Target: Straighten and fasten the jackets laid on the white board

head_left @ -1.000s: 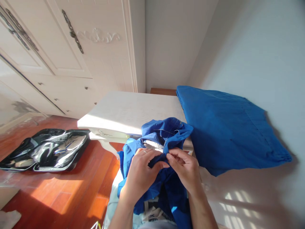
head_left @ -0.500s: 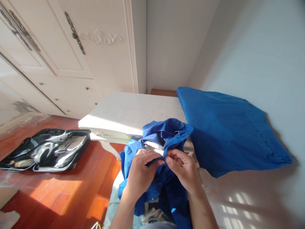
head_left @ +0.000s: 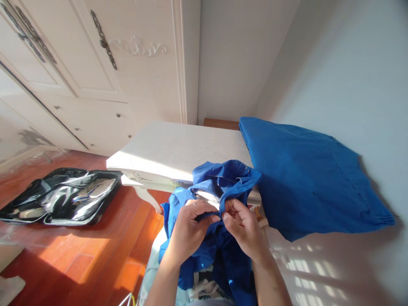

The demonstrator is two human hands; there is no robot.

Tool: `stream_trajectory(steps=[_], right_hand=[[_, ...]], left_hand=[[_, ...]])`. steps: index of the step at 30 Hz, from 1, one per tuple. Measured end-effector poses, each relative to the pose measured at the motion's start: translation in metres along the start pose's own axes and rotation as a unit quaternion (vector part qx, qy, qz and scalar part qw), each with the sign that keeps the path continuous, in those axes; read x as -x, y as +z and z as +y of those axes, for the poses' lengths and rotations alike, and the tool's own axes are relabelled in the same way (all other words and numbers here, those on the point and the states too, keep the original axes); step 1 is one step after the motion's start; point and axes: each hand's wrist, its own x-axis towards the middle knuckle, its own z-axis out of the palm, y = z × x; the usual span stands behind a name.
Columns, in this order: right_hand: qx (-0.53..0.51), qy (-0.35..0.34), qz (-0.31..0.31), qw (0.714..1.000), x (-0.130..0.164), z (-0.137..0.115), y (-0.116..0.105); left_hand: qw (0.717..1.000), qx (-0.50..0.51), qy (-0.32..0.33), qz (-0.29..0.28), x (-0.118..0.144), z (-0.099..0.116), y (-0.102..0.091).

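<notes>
Behind everything, one cream panelled wardrobe [head_left: 95,85]; one white bedside table [head_left: 178,148]; one flat blue folded cloth [head_left: 306,178]; one shiny black bag [head_left: 63,199]. Crumpled blue garment [head_left: 219,182] over my lap, my left hand [head_left: 188,231] and right hand [head_left: 244,227] pinching its edge.
</notes>
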Motion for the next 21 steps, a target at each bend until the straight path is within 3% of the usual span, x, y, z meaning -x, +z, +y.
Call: stream_trajectory(steps=[12, 17, 21], right_hand=[[0.096, -0.091, 0.014, 0.991, 0.005, -0.007, -0.004], [0.139, -0.130, 0.038, 0.981, 0.003, -0.014, 0.001], [0.139, -0.113, 0.047, 0.983, 0.003, -0.016, 0.006]], left_hand=[[0.999, -0.052, 0.001, 0.009, 0.003, 0.002, 0.003], [0.994, -0.098, 0.046, 0.017, 0.005, 0.005, 0.004], [0.990, -0.111, 0.081, 0.040, 0.007, 0.005, 0.003]])
